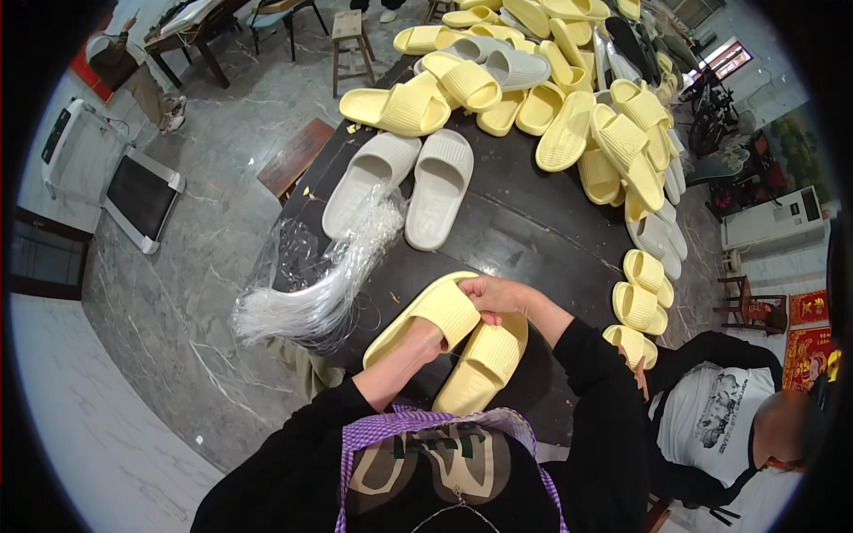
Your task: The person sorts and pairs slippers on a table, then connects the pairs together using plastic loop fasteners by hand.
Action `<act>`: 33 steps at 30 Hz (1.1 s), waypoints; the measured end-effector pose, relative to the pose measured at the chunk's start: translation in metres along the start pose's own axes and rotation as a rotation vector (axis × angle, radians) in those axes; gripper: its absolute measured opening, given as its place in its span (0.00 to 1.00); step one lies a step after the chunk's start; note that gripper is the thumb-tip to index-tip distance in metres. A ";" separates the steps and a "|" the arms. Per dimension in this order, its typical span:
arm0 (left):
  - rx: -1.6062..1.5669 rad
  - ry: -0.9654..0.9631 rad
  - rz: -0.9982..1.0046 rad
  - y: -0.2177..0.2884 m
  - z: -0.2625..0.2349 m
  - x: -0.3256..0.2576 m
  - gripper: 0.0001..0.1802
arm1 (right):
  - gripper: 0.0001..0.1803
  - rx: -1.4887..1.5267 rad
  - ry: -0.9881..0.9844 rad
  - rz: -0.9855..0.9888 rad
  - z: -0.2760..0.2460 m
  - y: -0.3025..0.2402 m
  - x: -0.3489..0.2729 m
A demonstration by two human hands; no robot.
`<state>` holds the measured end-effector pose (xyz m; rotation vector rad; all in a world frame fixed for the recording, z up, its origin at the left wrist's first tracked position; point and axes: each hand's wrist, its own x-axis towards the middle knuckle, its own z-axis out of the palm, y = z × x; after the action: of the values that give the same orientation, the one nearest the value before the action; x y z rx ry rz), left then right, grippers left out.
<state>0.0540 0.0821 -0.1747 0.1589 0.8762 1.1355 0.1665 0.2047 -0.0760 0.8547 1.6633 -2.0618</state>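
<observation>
Two yellow slide slippers lie side by side at the table's near edge. My left hand (423, 338) reaches under the strap of the left yellow slipper (451, 313), which hides its fingers. At the far edge of that strap, my right hand (498, 296) is closed in a pinch, just above the toe of the right yellow slipper (491, 357). Any small thing between those fingertips is too small to make out. Beyond my hands sits a pair of grey slippers (441, 188). A bundle of clear plastic strands (289, 313) lies to the left, partly against the grey pair.
Yellow and grey slippers (564, 133) pile up across the far and right parts of the black table (520, 226). A person (724, 413) sits close at the right. On the left are a wooden bench (298, 158), a stool (349, 40) and a treadmill (138, 195).
</observation>
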 end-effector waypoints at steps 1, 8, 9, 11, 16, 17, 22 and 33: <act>-0.003 0.065 0.005 0.004 0.010 -0.009 0.11 | 0.08 0.007 0.012 -0.005 -0.001 0.003 -0.001; 0.144 0.239 -0.040 0.004 0.006 -0.018 0.11 | 0.10 -0.007 0.007 0.017 0.001 0.001 0.002; 0.089 0.270 -0.017 0.011 0.017 -0.023 0.13 | 0.11 -0.005 0.007 0.008 -0.003 0.001 0.002; -0.021 0.339 0.040 0.023 0.032 -0.033 0.16 | 0.12 0.008 0.004 -0.002 -0.006 0.004 0.002; -0.048 0.333 0.026 0.027 0.033 -0.036 0.17 | 0.11 -0.002 -0.032 -0.018 -0.007 0.005 0.005; -0.061 0.239 0.039 0.032 0.039 -0.039 0.17 | 0.11 -0.006 -0.025 -0.025 -0.007 0.006 0.004; -0.141 0.069 0.059 0.024 0.030 -0.027 0.16 | 0.12 -0.009 -0.038 -0.054 -0.006 0.008 0.009; -0.133 0.007 -0.081 0.005 0.003 -0.033 0.16 | 0.10 -0.299 0.023 0.050 0.009 -0.001 0.006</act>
<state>0.0483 0.0577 -0.1530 0.0098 0.8040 1.1155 0.1593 0.1972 -0.0783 0.8106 1.8801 -1.7179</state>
